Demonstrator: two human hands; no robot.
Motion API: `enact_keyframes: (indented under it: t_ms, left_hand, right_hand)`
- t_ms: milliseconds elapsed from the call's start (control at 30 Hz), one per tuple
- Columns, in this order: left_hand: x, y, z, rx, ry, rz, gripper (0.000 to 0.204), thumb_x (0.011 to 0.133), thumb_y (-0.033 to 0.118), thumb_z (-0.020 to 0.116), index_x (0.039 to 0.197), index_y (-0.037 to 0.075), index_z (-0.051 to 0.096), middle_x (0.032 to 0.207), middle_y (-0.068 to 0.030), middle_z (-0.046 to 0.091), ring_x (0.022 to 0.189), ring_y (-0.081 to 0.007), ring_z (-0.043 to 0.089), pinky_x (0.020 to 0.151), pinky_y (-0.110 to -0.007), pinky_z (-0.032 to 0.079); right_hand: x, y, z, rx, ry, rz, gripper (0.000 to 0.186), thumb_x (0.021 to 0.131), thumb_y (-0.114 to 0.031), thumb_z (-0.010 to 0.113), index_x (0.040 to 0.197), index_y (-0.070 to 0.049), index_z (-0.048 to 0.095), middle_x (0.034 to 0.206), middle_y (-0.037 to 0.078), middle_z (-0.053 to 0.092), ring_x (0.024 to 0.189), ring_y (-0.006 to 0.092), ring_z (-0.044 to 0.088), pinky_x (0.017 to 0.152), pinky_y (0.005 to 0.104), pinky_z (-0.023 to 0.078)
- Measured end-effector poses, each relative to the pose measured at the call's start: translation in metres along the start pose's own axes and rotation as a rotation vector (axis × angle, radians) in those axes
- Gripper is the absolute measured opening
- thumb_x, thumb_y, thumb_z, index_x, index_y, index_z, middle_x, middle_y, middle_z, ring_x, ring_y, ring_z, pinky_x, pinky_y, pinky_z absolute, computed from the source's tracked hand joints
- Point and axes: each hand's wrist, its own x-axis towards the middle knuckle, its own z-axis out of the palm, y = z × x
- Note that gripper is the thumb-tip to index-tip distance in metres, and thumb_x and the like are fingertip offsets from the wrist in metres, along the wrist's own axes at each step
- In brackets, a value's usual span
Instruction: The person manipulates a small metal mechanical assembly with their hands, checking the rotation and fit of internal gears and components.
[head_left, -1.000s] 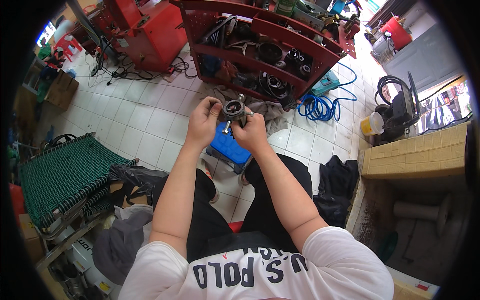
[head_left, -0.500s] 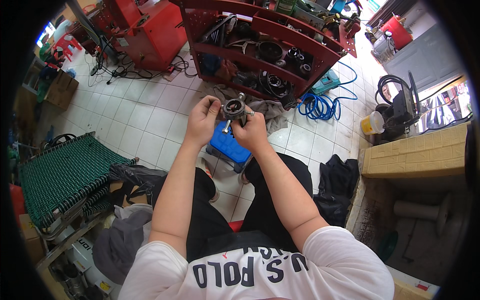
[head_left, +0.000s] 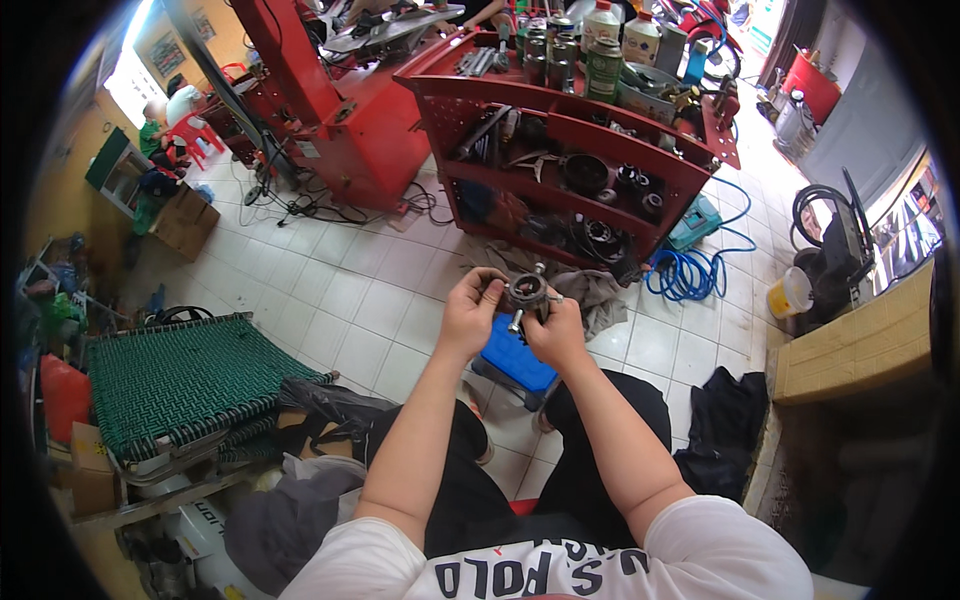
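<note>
Right hand (head_left: 557, 330) grips the ring (head_left: 527, 299), left hand (head_left: 470, 308) pinched narrow at its left; best brace it steady!

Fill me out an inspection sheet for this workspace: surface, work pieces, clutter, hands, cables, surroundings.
Surface: white tiled floor; no bench under the hands.
Work pieces: dark metal ring part with bolts sticking out, held up off the floor.
Clutter: crumpled cloth by the trolley, black garment at right, blue-topped item below the hands.
Hands: right hand grips the part; left hand pinches at its left side, contact unclear.
Cables: blue coiled hose, dark cables near the red machine.
Surroundings: loaded red trolley, red machine, green woven folding frame.
</note>
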Motion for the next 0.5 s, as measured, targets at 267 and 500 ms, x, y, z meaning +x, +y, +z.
enact_keyframes:
  t_ms: [267, 500]
  left_hand:
    - [-0.002, -0.001, -0.008, 0.269, 0.054, -0.013, 0.044, 0.11, 0.046, 0.056, 0.098, 0.004, 0.065, 0.085, 0.0025, 0.061, 0.084, -0.0074, 0.057, 0.076, -0.026, 0.047]
    - [-0.004, 0.009, 0.007, -0.032, 0.01, 0.031, 0.03, 0.111, 0.035, 0.056, 0.112, 0.006, 0.063, 0.092, 0.0003, 0.065, 0.084, -0.0094, 0.061, 0.077, -0.027, 0.051]
  right_hand:
    - [-0.002, -0.003, 0.0, -0.003, -0.023, -0.003, 0.02, 0.083, -0.008, 0.068, 0.103, -0.006, 0.071, 0.076, 0.018, 0.07, 0.069, 0.0369, 0.07, 0.066, 0.0409, 0.053]
    - [-0.001, -0.002, -0.004, 0.03, -0.019, 0.039, 0.02, 0.084, -0.008, 0.067, 0.103, -0.006, 0.071, 0.076, 0.018, 0.07, 0.07, 0.0362, 0.07, 0.067, 0.0404, 0.053]
